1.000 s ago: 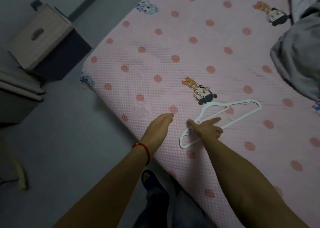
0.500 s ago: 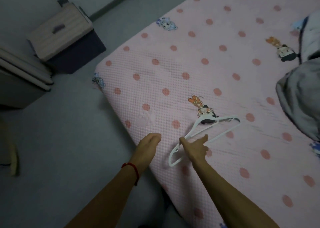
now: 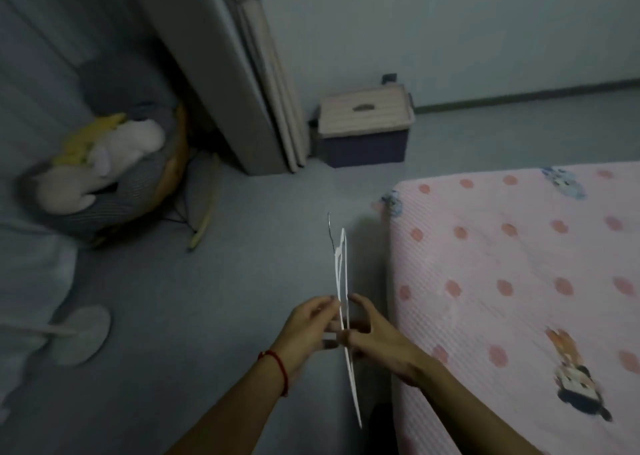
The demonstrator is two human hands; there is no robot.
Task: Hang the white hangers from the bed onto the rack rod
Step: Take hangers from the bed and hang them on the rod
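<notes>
Hanger (image 3: 341,274): white, edge-on, hook at 12 o'clock, over floor. Left hand (image 3: 304,330) and right hand (image 3: 377,340) both grasp it. Bed (image 3: 519,281) at 3 o'clock.

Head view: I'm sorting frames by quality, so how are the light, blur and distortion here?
Head view: dim, flat, bluish light, no glare. Motion blur smears the left side, the plush toys and the round stand base. Both hands, left and right, are soft-edged; the white hanger shows edge-on, thin. Wide-angle bending curves the bed edge and tilts the folded panels.
</notes>
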